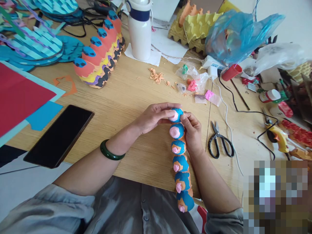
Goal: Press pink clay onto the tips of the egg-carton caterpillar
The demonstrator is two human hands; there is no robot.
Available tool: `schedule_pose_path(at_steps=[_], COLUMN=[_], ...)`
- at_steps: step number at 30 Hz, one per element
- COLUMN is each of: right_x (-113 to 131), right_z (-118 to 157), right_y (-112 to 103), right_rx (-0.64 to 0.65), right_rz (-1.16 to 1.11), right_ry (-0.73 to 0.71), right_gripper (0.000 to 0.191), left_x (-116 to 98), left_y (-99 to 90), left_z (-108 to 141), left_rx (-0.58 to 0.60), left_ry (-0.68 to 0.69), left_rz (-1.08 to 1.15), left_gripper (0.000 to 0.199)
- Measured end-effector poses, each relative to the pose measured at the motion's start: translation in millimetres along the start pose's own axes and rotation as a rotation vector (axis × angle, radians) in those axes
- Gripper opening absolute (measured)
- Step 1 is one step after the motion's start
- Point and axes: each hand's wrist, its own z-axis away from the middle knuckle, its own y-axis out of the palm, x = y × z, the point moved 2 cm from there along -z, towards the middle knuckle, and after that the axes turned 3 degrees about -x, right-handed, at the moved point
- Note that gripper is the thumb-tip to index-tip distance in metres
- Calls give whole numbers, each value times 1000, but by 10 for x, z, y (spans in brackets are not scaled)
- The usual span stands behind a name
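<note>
A strip of egg-carton bumps [183,162], orange with blue clay and a pink lump on each bump, runs from the table toward my lap. My left hand [156,117], with a dark green bangle on its wrist, holds the far end, fingers on the topmost bump and its pink clay. On the right side of that same end, my right hand [192,130] grips the strip between thumb and fingers. The pink on the two farthest bumps is spread flatter; on the nearer ones it is a small lump.
Black-handled scissors [220,139] lie right of my right hand. A phone [59,136] rests at the left. Farther back stand a painted carton strip [99,53] and a white bottle [140,32]. Clay packets [192,85], cables and a blue plastic bag [241,35] are at the back right.
</note>
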Motion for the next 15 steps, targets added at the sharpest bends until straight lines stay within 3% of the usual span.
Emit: schedule_pose_path(at_steps=[15], right_x=[-24], right_z=[-5], right_y=[-1], right_rx=[9], right_rz=[21], right_ry=[37], right_gripper=[26], left_x=[24], left_y=[-20], left_z=[-33], left_rx=[-21], left_ry=[17], left_rz=[6], left_gripper=[44])
